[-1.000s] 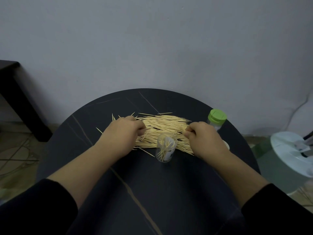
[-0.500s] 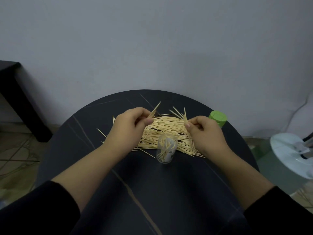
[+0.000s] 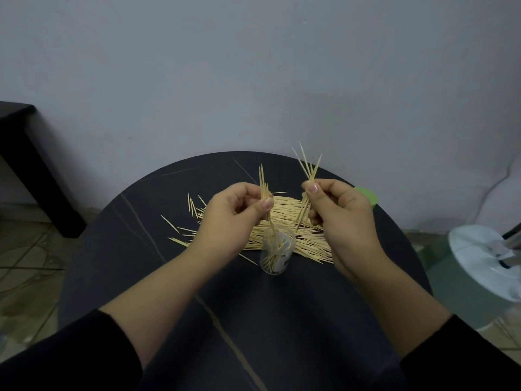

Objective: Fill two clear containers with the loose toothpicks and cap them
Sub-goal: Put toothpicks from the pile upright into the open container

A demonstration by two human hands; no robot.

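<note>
Left hand [image 3: 234, 213] pinching a few toothpicks upright above an open clear container [image 3: 276, 253], right hand [image 3: 342, 218] pinching a small bunch, loose toothpick pile [image 3: 284, 224] beyond on round dark table [image 3: 118, 249], green cap [image 3: 368, 194] far right.

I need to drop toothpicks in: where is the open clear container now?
In the head view, the clear container stands uncapped on the table, at the near edge of the toothpick pile, just below and between the left hand and right hand.

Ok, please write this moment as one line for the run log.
left hand: pinches thin wooden toothpicks over small clear open container | right hand: pinches another toothpick bunch | pale toothpick pile: on round black table
</note>
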